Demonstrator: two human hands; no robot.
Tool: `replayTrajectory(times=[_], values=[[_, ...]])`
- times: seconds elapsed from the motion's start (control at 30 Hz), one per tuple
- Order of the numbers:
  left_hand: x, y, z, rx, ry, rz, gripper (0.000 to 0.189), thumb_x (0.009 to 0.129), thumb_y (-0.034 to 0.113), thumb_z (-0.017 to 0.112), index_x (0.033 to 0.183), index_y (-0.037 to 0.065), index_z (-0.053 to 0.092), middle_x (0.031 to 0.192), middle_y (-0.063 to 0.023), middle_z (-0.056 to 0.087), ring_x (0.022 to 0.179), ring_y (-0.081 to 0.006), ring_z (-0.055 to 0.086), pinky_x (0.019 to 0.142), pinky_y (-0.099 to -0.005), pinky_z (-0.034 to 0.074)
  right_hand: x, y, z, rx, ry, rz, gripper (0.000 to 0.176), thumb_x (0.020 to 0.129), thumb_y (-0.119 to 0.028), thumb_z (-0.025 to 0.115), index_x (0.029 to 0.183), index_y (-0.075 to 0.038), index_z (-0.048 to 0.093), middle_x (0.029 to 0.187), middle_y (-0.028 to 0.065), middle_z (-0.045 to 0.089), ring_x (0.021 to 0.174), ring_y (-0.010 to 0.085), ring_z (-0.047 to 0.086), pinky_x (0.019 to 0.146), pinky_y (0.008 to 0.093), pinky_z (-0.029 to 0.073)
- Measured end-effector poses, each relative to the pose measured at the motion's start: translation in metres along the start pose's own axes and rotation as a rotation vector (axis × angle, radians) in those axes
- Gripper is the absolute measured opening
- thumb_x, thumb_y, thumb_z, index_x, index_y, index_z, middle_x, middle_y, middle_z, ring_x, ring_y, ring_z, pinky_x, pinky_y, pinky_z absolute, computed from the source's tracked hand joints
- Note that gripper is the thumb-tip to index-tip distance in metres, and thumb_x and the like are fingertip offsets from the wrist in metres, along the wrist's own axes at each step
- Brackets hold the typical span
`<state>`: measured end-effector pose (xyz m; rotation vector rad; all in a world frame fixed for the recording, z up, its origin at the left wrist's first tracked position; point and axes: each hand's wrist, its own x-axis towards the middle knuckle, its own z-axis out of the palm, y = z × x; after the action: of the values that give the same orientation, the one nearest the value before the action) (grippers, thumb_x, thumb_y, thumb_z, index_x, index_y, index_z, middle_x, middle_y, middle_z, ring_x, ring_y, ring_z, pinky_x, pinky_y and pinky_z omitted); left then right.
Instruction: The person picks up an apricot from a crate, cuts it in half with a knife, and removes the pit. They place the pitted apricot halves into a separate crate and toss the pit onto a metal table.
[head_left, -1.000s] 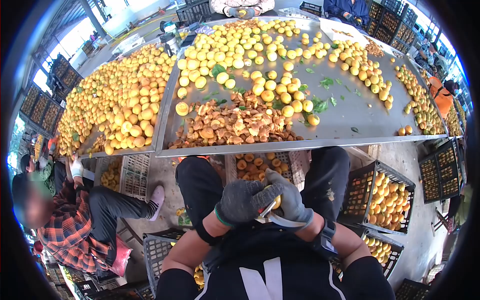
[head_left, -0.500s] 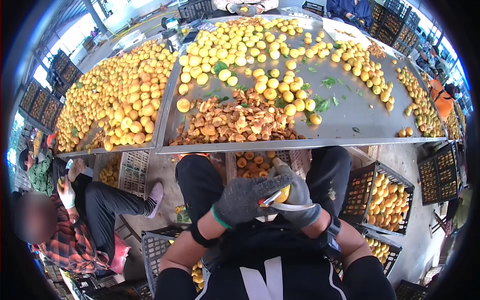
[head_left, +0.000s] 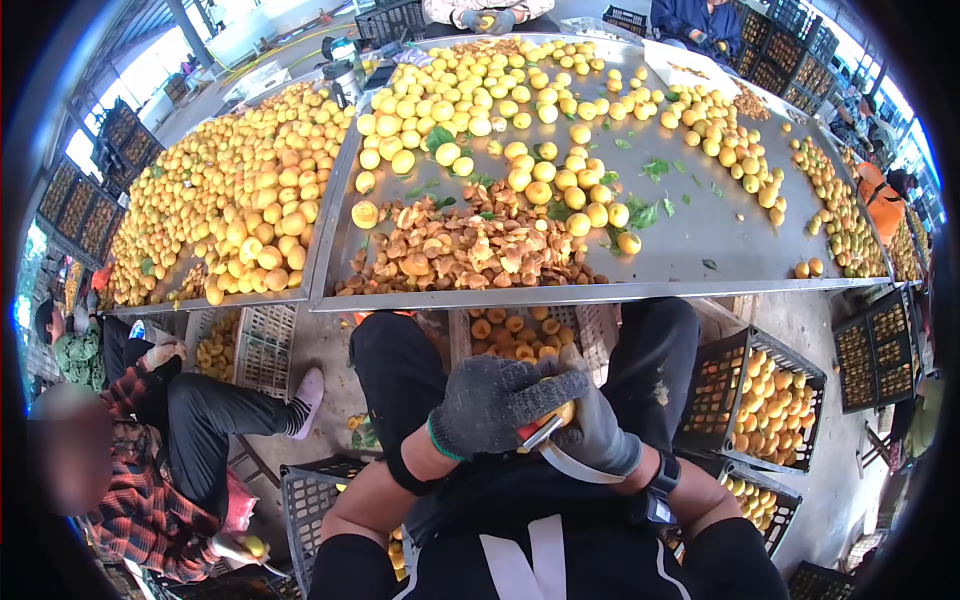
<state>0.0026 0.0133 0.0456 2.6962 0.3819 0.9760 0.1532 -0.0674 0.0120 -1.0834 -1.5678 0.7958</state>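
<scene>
My left hand (head_left: 505,400), in a dark grey knit glove, is closed on a small metal-bladed tool (head_left: 543,432) with a red part. Its fingers reach across toward my right hand. Most of the tool's handle is hidden. My right hand (head_left: 600,430), in a lighter grey glove, is closed around a yellow apricot (head_left: 566,412), which shows only in part between the hands. A pale strip (head_left: 580,468) curves below the right hand. Just beyond both hands, a crate holds apricot halves (head_left: 515,335).
A metal table (head_left: 690,265) bears whole apricots (head_left: 440,100) and a heap of brown scraps (head_left: 470,245). Crates of fruit (head_left: 770,410) stand to my right, and another crate (head_left: 310,510) to my left. A co-worker in a plaid shirt (head_left: 150,500) sits at left.
My hands have shifted slightly down toward me, and the blade has tilted more steeply. The co-worker at left has lowered one hand, now holding a fruit near the floor crates.
</scene>
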Motion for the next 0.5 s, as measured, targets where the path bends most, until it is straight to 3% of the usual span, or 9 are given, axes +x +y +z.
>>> replayTrajectory(times=[0.13, 0.27, 0.4, 0.43, 0.47, 0.5], values=[[-0.003, 0.000, -0.001, -0.005, -0.030, 0.014, 0.043, 0.069, 0.026, 0.064, 0.111, 0.021, 0.065, 0.065, -0.0019, 0.055, 0.055, -0.0226, 0.058, 0.047, -0.0363, 0.045, -0.005, 0.005, -0.005, -0.144, -0.017, -0.137, 0.073, 0.075, -0.022, 0.075, 0.130, 0.002, 0.034, 0.104, 0.0149, 0.053, 0.094, 0.0293, 0.056, 0.087, 0.0352, 0.044], [-0.005, 0.001, -0.003, 0.104, -0.082, 0.081, 0.045, 0.067, 0.030, 0.067, 0.110, 0.019, 0.065, 0.065, -0.0021, 0.055, 0.055, -0.0232, 0.058, 0.048, -0.0365, 0.045, -0.014, 0.023, 0.002, 0.050, -0.074, 0.056, 0.067, 0.070, -0.021, 0.076, 0.122, 0.001, 0.040, 0.104, 0.0157, 0.054, 0.097, 0.0336, 0.056, 0.083, 0.0369, 0.044], [-0.006, 0.002, 0.007, -0.051, 0.031, -0.071, 0.050, 0.065, 0.038, 0.070, 0.110, 0.018, 0.065, 0.073, -0.0026, 0.060, 0.060, -0.0231, 0.059, 0.051, -0.0357, 0.045, -0.007, 0.019, 0.010, 0.043, 0.061, 0.070, 0.073, 0.066, -0.019, 0.077, 0.125, 0.001, 0.040, 0.105, 0.0176, 0.054, 0.098, 0.0361, 0.056, 0.081, 0.0374, 0.045], [-0.009, 0.001, 0.014, -0.097, 0.046, -0.166, 0.051, 0.064, 0.040, 0.071, 0.110, 0.018, 0.065, 0.078, -0.0025, 0.063, 0.064, -0.0233, 0.060, 0.054, -0.0353, 0.046, -0.004, 0.014, 0.010, -0.113, 0.157, -0.120, 0.078, 0.067, -0.020, 0.075, 0.129, 0.005, 0.035, 0.105, 0.0183, 0.054, 0.093, 0.0351, 0.056, 0.080, 0.0370, 0.045], [-0.017, 0.001, 0.025, -0.099, 0.123, -0.198, 0.051, 0.065, 0.041, 0.071, 0.111, 0.019, 0.065, 0.091, -0.0024, 0.066, 0.075, -0.0240, 0.061, 0.063, -0.0349, 0.047, -0.005, 0.016, 0.014, -0.131, 0.219, -0.015, 0.069, 0.066, -0.022, 0.078, 0.120, 0.002, 0.042, 0.105, 0.0143, 0.054, 0.095, 0.0283, 0.056, 0.082, 0.0349, 0.045], [-0.015, 0.003, 0.029, -0.098, 0.121, -0.199, 0.051, 0.065, 0.041, 0.071, 0.111, 0.019, 0.065, 0.091, -0.0024, 0.066, 0.075, -0.0240, 0.061, 0.063, -0.0349, 0.047, -0.006, 0.020, 0.018, -0.149, 0.282, 0.091, 0.061, 0.065, -0.024, 0.080, 0.111, -0.001, 0.048, 0.105, 0.0102, 0.055, 0.096, 0.0214, 0.057, 0.084, 0.0327, 0.045]])
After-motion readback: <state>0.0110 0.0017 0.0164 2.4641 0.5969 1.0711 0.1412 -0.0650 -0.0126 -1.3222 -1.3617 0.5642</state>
